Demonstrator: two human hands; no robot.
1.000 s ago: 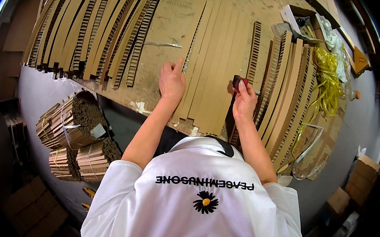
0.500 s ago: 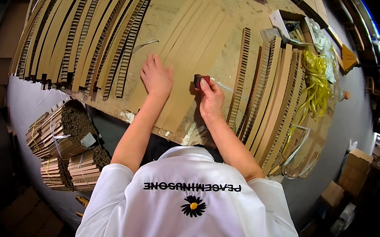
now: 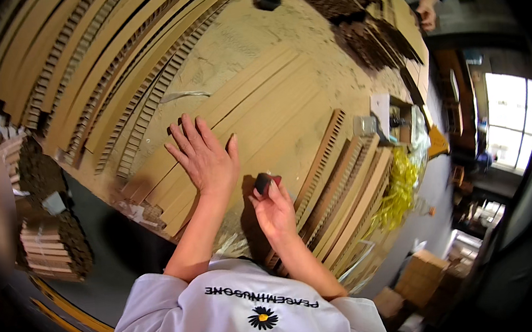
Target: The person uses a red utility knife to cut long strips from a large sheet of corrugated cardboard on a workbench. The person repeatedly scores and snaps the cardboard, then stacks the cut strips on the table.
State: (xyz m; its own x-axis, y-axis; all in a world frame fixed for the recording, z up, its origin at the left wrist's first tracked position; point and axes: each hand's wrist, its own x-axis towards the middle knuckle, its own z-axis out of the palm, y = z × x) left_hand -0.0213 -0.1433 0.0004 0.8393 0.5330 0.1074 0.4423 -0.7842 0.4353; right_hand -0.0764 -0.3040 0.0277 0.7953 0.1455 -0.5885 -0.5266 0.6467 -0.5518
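Two hands at a row of flat cardboard strips (image 3: 273, 111) on a broad surface (image 3: 250, 33).
The left hand (image 3: 205, 162) lies palm down over the strips, grip released and fingers spread; whether the palm presses on them cannot be told. The right hand (image 3: 275, 213), beside their near right side, has its grip closed around a small black-and-red block (image 3: 267, 183), pinched between thumb and fingers. The strips lie side by side, slanting from lower left to upper right, between a larger group of ridged strips (image 3: 108, 59) at left and a smaller bundle (image 3: 355, 192) at right, with yellow ribbon (image 3: 396, 185) beyond.
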